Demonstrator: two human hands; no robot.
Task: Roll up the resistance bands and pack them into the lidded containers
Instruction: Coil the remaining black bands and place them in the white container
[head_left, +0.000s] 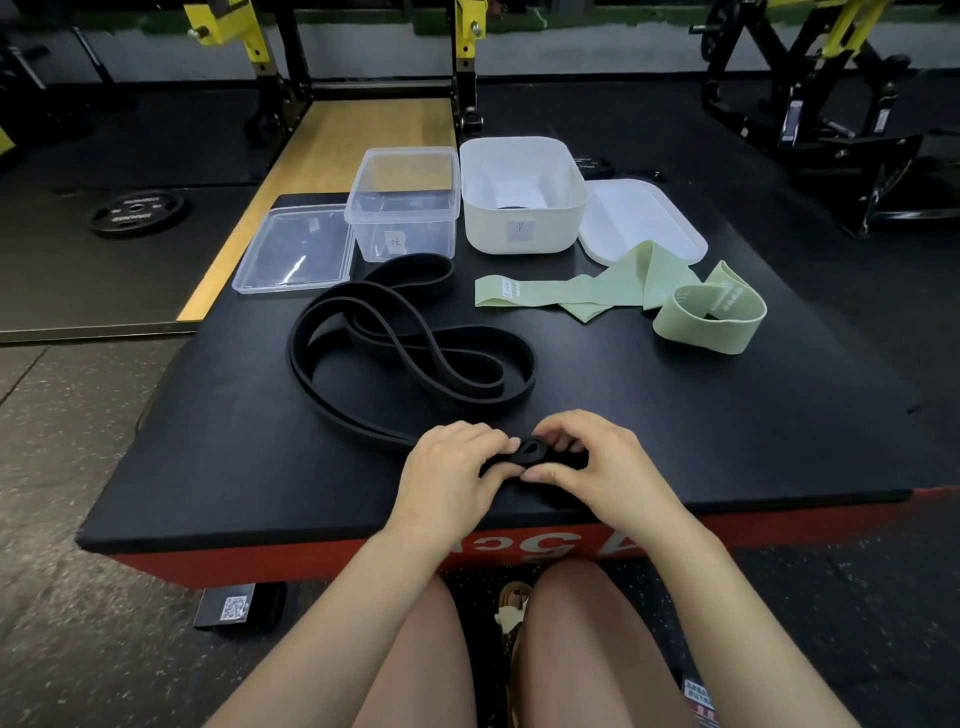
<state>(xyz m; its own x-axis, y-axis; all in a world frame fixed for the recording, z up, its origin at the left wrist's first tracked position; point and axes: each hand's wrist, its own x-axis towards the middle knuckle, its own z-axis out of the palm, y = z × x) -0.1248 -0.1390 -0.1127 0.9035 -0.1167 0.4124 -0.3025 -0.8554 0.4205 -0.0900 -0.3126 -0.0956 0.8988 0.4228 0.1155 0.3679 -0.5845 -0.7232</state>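
I pinch the near end of the long black rubber resistance band (410, 358) between my left hand (453, 470) and right hand (587, 462), fingers curled tight to start a firm coil; its loops trail across the black padded platform (675, 415); the clear plastic container (402, 205) and white plastic container (522, 195) wait lidless beyond.

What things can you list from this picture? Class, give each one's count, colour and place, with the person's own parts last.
Long rubber resistance band: one, black, looped mid-platform, near end being rolled.
Fabric resistance bands: at least two, pale green, right side.
Clear plastic container: one, transparent, far left, open.
Clear flat lid: one, left of it.
White plastic container: one, far centre, open.
White lid: one, right of it.
Padded platform: one, black top, red sides.
Weight plate: one, black, floor left.
Left hand: fingers on band end.
Right hand: fingers pinching band end.
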